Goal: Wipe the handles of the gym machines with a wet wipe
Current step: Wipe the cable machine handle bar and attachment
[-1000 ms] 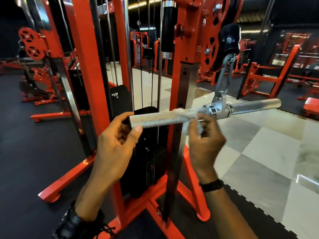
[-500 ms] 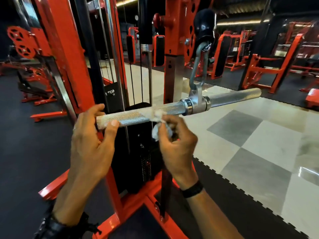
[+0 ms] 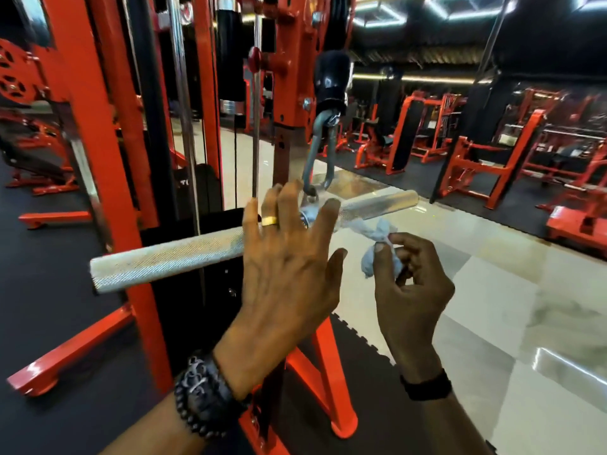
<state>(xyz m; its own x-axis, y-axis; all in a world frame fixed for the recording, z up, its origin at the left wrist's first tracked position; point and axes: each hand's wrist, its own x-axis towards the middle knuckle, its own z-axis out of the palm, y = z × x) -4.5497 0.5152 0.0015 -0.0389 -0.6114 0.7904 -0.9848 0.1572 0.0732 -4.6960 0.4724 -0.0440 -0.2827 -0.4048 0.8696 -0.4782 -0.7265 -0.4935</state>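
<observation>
A knurled silver bar handle (image 3: 170,261) hangs level from a grey carabiner (image 3: 320,159) on the orange cable machine (image 3: 95,152). My left hand (image 3: 289,257) is spread, fingers straight, over the bar's middle at the swivel; whether it touches the bar is unclear. My right hand (image 3: 407,277) is just below and in front of the bar's right half, pinching a crumpled pale wet wipe (image 3: 377,244). The wipe's top sits close under the bar, seemingly not on it. The bar's right end (image 3: 394,201) pokes out beyond my hands.
The machine's orange base legs (image 3: 69,349) and upright stand right in front of me, with the black weight stack (image 3: 210,198) behind the bar. Tiled floor (image 3: 492,307) opens to the right. More orange machines (image 3: 476,165) line the far side.
My left hand let go of the bar's left end and moved right to its middle, fingers spread. My right hand with the wipe slid right, off the left half, and dropped just below the bar.
</observation>
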